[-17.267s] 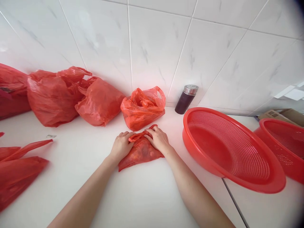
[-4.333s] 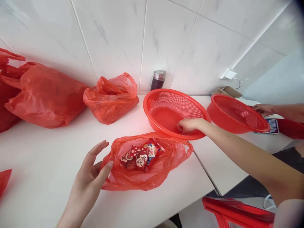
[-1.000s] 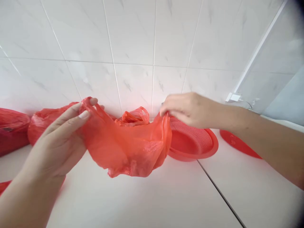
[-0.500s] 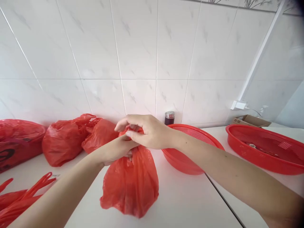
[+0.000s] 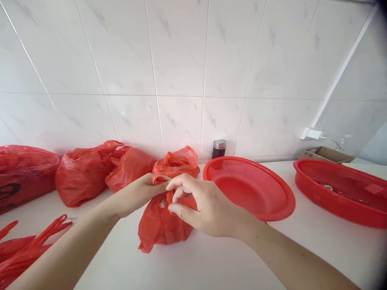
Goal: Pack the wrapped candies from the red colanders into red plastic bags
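Observation:
A thin red plastic bag (image 5: 165, 227) stands on the white table in front of me, its top gathered up. My left hand (image 5: 136, 195) is closed around the gathered handle at the neck. My right hand (image 5: 208, 207) is beside it on the right, thumb and fingers bent around a handle strip. The two hands meet over the bag's neck, and the bag's contents are hidden. Just behind the hands is another red plastic bag (image 5: 178, 163) with its handle loop standing up.
Full red bags (image 5: 80, 177) line the tiled wall at left; more bags (image 5: 27, 253) lie at front left. A red perforated basket (image 5: 242, 197) is on my right, a dark flask (image 5: 219, 149) behind it. Farther right are another red basket (image 5: 335, 203) and a cardboard box (image 5: 328, 154).
Earlier the bag lay spread with wrapped packets inside, my right hand in the basket. Its handles were then held apart and brought together. Since half a second ago the bag has come lower.

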Motion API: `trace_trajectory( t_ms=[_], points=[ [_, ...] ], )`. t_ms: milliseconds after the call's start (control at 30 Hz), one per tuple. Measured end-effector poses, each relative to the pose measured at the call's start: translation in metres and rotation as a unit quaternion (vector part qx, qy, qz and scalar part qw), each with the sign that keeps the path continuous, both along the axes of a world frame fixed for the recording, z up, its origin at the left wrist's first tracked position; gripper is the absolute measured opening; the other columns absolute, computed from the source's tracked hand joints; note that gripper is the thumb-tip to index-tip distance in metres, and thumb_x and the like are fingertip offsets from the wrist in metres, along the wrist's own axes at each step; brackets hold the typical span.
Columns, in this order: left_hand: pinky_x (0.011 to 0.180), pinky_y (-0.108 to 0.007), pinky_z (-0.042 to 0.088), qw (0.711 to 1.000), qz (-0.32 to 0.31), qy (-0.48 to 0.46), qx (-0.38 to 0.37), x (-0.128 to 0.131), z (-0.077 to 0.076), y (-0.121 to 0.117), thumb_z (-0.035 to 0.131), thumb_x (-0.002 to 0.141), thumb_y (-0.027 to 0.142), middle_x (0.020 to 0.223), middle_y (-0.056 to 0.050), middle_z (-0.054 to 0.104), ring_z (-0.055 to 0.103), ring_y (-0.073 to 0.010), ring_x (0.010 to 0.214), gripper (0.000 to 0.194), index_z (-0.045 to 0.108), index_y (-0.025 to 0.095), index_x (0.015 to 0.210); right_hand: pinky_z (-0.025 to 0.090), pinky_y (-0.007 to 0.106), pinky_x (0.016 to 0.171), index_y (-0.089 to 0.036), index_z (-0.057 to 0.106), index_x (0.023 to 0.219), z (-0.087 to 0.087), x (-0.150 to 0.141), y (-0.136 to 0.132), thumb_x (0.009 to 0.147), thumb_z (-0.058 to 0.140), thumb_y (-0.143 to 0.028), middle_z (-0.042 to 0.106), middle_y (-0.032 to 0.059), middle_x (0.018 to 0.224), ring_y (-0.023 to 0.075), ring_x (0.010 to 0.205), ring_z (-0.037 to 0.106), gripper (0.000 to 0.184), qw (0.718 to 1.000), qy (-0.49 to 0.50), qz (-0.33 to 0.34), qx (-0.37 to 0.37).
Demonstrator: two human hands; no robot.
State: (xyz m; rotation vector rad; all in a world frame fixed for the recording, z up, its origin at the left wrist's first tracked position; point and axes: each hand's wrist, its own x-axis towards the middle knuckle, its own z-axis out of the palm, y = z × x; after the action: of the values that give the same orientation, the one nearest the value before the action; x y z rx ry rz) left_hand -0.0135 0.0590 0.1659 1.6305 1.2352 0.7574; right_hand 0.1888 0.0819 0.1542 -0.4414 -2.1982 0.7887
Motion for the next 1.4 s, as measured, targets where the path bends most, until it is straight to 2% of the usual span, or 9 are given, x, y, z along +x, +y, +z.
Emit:
trace_trajectory(
  t_ms=[167,267,400,567,667,867,1100,1233,1400],
  points=[
    [0.052,-0.023,0.035,0.985,0.045,0.150,0.069,0.009,-0.007,0.000,0.051,0.079,0.022,0.065,0.004,0.050,0.042,-0.0106,0.055,0.012,0.063,0.022,0.076,0.049,0.035,0.084,-0.028,0.051,0.119,-0.024,-0.020,0.027,0.098,0.040,-0.033,0.066,0.0027,0.100,0.0176,0.098,0.061,0.025,0.991,0.068,-0.060,-0.095],
    [0.048,-0.022,0.029,0.931,0.167,0.245,0.213,0.016,-0.020,0.001,0.043,0.070,0.009,0.061,0.005,0.048,0.040,-0.0105,0.053,0.016,0.052,0.022,0.066,0.049,0.035,0.085,-0.028,0.054,0.118,-0.042,-0.035,0.047,0.098,0.040,-0.035,0.064,0.0013,0.093,0.0166,0.091,0.062,0.026,0.976,0.063,-0.022,-0.209],
    [0.061,-0.022,0.044,0.861,0.235,0.250,0.377,0.018,-0.036,0.007,0.039,0.071,0.006,0.102,0.001,0.064,0.060,-0.0131,0.078,0.030,0.058,0.023,0.086,0.046,0.034,0.090,-0.028,0.060,0.109,-0.055,-0.043,0.049,0.093,0.050,-0.038,0.063,0.0005,0.099,0.0163,0.096,0.059,0.021,0.942,0.111,0.088,-0.305],
    [0.082,-0.028,0.051,0.922,0.216,0.177,0.269,0.004,-0.052,0.008,0.043,0.087,0.027,0.111,-0.002,0.070,0.064,-0.0207,0.101,0.036,0.065,0.026,0.116,0.046,0.034,0.090,-0.020,0.057,0.079,-0.061,-0.039,0.045,0.090,0.054,-0.044,0.061,0.0007,0.084,0.0158,0.087,0.061,0.026,0.920,0.156,0.077,-0.351],
    [0.078,-0.031,0.053,0.940,0.251,0.153,0.172,-0.004,-0.070,-0.010,0.041,0.091,0.046,0.103,-0.002,0.074,0.067,-0.0245,0.096,0.042,0.067,0.026,0.117,0.051,0.032,0.078,-0.021,0.048,0.078,-0.082,-0.046,0.060,0.094,0.040,-0.046,0.061,0.0006,0.078,0.0149,0.072,0.064,0.031,0.921,0.152,-0.020,-0.359],
    [0.062,-0.031,0.054,0.893,0.431,0.097,0.085,-0.007,-0.115,-0.064,0.045,0.082,0.065,0.087,-0.002,0.076,0.069,-0.0276,0.085,0.047,0.073,0.029,0.091,0.045,0.029,0.062,-0.024,0.037,0.070,-0.140,-0.076,0.104,0.095,0.029,-0.035,0.060,0.0015,0.069,0.0176,0.064,0.061,0.028,0.920,0.074,-0.243,-0.300],
    [0.082,-0.035,0.052,0.837,0.529,-0.121,0.073,-0.002,-0.151,-0.043,0.037,0.086,0.068,0.096,-0.005,0.070,0.066,-0.0241,0.094,0.051,0.061,0.024,0.092,0.032,0.028,0.062,-0.024,0.048,0.079,-0.142,-0.091,0.067,0.098,0.031,-0.043,0.061,0.0000,0.072,0.0194,0.073,0.058,0.031,0.953,-0.003,-0.277,-0.121],
    [0.065,-0.029,0.047,0.867,0.481,0.082,0.100,0.007,-0.160,-0.015,0.021,0.094,0.058,0.083,-0.001,0.065,0.061,-0.0190,0.074,0.045,0.052,0.026,0.092,0.025,0.027,0.056,-0.023,0.052,0.086,-0.156,-0.092,0.050,0.102,0.024,-0.038,0.062,-0.0007,0.077,0.0152,0.065,0.056,0.035,0.948,-0.136,-0.282,0.058],
    [0.057,-0.028,0.034,0.874,0.399,0.264,0.079,-0.010,-0.167,0.005,0.025,0.096,0.045,0.063,0.002,0.059,0.054,-0.0200,0.058,0.031,0.046,0.027,0.083,0.025,0.026,0.056,-0.023,0.055,0.094,-0.176,-0.069,0.073,0.103,0.026,-0.036,0.065,0.0005,0.085,0.0146,0.068,0.058,0.033,0.928,-0.199,-0.309,0.057]
  ],
)
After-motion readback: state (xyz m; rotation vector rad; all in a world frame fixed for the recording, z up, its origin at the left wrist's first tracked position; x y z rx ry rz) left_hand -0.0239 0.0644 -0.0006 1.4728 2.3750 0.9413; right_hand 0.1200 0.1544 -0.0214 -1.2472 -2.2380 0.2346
